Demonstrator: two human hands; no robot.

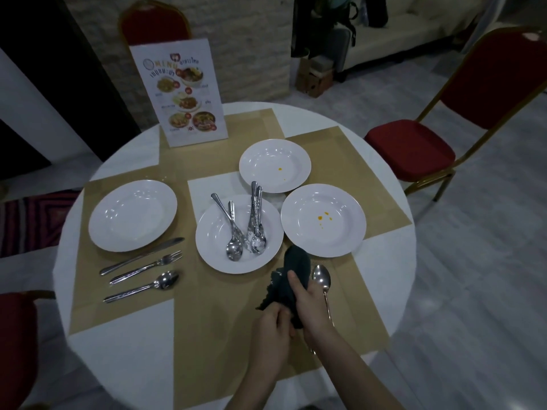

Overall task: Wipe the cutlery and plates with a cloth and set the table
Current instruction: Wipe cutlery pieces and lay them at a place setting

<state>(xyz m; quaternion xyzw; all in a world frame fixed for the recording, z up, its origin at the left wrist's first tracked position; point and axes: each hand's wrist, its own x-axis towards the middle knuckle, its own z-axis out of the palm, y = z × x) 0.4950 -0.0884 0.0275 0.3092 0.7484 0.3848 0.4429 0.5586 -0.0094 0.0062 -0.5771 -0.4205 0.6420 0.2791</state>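
Both hands work just in front of the centre plate [238,233], which holds a heap of used spoons [247,232]: the right hand [313,303] grips a dark cloth [291,279] bunched around something hidden inside, while the left hand [273,329] pinches the cloth's near end. A clean spoon [321,276] lies just right of the cloth. Left of the centre plate sit a clean plate [132,215] with knife [142,255], fork [146,267] and spoon [142,287] before it; two spotted plates [323,219] lie to its right and beyond.

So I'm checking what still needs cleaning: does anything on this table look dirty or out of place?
Yes. The two right-hand white plates carry orange spots, and the steel cutlery heaped in the centre white plate looks smeared white.
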